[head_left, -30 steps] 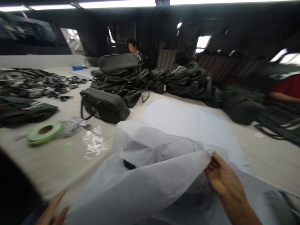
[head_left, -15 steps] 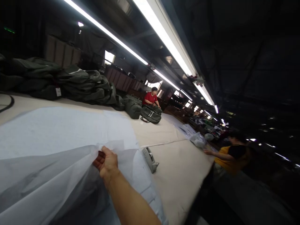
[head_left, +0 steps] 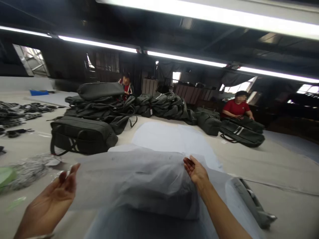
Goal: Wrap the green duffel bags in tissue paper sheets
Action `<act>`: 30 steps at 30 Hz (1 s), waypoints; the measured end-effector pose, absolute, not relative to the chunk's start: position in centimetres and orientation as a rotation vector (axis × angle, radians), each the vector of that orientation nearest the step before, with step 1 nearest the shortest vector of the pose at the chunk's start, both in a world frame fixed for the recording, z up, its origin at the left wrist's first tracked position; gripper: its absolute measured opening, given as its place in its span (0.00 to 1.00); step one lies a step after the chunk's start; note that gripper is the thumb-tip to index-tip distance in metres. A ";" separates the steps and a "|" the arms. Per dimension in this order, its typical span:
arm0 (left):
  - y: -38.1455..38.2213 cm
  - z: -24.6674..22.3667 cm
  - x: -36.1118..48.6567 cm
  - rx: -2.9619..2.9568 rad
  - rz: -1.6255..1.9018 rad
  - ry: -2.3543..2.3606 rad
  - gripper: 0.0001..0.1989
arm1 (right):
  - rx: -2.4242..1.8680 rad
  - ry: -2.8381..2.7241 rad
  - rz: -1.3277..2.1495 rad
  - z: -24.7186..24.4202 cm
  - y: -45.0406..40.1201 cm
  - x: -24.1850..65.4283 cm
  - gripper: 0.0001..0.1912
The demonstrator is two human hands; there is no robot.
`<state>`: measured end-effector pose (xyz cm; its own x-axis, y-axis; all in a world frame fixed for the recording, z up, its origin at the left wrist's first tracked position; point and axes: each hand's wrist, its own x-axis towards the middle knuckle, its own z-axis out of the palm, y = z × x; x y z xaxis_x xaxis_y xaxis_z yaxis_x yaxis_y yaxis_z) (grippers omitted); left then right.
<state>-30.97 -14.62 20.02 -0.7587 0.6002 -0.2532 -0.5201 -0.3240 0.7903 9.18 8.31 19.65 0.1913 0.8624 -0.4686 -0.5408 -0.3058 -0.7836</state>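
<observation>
A translucent plastic bag (head_left: 99, 176) is stretched across the front of the table between my two hands. A dark bulky shape shows through its film, probably a bag; its details are hidden. At the near left, my left hand (head_left: 53, 199) has curled fingers at the bag's left edge. My right hand (head_left: 196, 171) grips the top edge on the right with bent fingers. Beneath and behind the plastic lies a pale blue-white sheet (head_left: 171, 134). To the right of my right forearm rests a grey, long object (head_left: 251, 200), its kind unclear.
A dark green duffel bag (head_left: 83, 134) stands at left, with more bags piled behind. Black straps (head_left: 22, 111) and a tangled pale heap (head_left: 32, 169) lie further left. Across the table, a person in red (head_left: 236, 108) handles a dark bag (head_left: 243, 131); another person (head_left: 127, 88) stands behind the pile.
My view has swung left and levelled out. My left hand has come into view at the plastic's left edge. My right hand still holds the plastic, which now spreads over a dark shape.
</observation>
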 end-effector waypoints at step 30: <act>18.2 21.4 -2.5 2.415 0.019 0.783 0.14 | -1.020 -0.440 1.402 19.1 6.0 9.3 0.25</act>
